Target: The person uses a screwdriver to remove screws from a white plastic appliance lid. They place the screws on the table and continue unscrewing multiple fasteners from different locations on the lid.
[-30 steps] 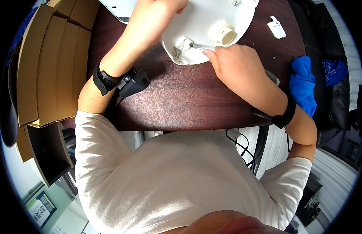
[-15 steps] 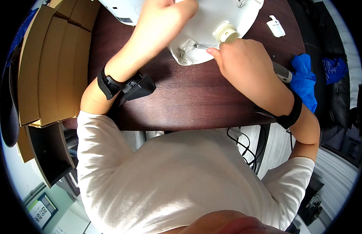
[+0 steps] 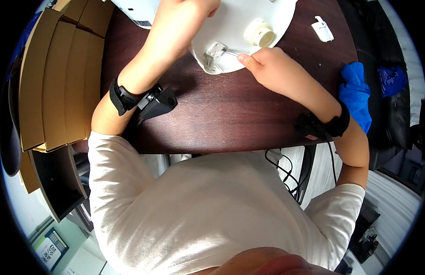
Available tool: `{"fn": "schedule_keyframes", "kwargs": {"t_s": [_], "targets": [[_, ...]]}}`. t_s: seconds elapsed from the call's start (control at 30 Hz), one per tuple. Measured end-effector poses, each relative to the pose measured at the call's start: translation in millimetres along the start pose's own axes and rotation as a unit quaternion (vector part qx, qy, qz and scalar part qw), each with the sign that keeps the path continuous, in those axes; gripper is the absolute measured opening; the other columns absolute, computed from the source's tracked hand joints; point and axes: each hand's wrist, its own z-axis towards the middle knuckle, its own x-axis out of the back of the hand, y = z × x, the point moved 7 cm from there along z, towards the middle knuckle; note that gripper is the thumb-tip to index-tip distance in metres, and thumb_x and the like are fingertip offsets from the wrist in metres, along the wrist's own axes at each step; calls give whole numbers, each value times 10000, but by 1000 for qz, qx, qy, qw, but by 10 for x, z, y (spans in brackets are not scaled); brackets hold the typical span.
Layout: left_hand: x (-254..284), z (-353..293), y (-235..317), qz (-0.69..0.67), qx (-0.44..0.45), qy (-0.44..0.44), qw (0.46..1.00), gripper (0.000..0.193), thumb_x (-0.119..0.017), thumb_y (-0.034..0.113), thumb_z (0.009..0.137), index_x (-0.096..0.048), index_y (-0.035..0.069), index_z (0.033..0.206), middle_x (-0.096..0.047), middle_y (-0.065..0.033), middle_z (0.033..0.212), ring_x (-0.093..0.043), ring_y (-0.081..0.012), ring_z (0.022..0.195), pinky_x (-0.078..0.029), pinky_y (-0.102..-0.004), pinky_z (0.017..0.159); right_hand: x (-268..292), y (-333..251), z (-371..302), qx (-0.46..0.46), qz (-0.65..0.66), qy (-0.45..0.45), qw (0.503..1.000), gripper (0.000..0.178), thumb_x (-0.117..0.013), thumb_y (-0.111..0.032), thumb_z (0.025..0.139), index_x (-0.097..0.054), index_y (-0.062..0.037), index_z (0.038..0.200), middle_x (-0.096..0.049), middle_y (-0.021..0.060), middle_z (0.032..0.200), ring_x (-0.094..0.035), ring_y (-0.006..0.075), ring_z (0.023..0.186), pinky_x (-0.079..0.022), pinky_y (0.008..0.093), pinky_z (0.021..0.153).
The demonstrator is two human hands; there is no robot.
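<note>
Right hand (image 3: 266,64) in a left-facing fist around a thin tool (image 3: 231,53).

L. hand (image 3: 190,16) & white shell (image 3: 235,22) were cut off by top edge, L. fingertips out of view. R. hand (image 3: 267,63) hid rear of thin metal tool (image 3: 231,53); tip was too sm. to tell, as was speck (image 3: 320,65) on tbl. (image 3: 212,114)

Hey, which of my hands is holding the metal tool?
Your right hand: the metal tool reaches from it over the white shell. No tool shows in your left hand, partly cut off above.
</note>
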Motion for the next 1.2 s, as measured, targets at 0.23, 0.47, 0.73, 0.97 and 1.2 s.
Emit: {"fn": "schedule_keyframes", "kwargs": {"t_s": [0.23,0.47,0.73,0.97,1.2], "targets": [[-22,-13,80,21,-28,-4,999,452,-452,-41,710,-560,-19,1148,-560,-17,851,-465,-76,706,-375,-201,606,-383,-40,-198,-184,485,-264,813,492,-383,-493,992,-313,-164,633,-207,-83,506,-230,42,388,-213,223,363],[66,-62,67,52,-37,9,998,504,-454,-33,726,-529,-23,1225,-566,-26,883,-479,-87,736,-395,-203,642,-65,40,-90,27,58,14,998,538,-481,-361,969,-607,17,606,-571,181,521,-608,299,485,-476,377,481],[60,-33,69,58,-38,-7,998,517,-442,-28,732,-518,-25,1243,-568,-45,933,-469,-94,752,-399,-202,650,184,-257,-193,154,-198,159,955,472,-532,-331,936,-633,-30,588,-567,161,519,-599,308,475,-487,381,470],[89,-25,59,51,-26,10,998,525,-441,-29,720,-515,-35,1240,-571,-51,939,-473,-101,767,-400,-204,654,174,-324,-158,154,-245,166,943,467,-535,-324,934,-635,-39,578,-565,138,503,-597,275,458,-483,353,453],[64,-31,70,34,-38,1,999,515,-438,-33,715,-522,-39,1223,-571,-53,941,-474,-98,770,-398,-203,652,165,-333,-166,150,-255,164,941,466,-535,-327,934,-637,-36,584,-568,127,507,-605,263,469,-489,348,468]]}}
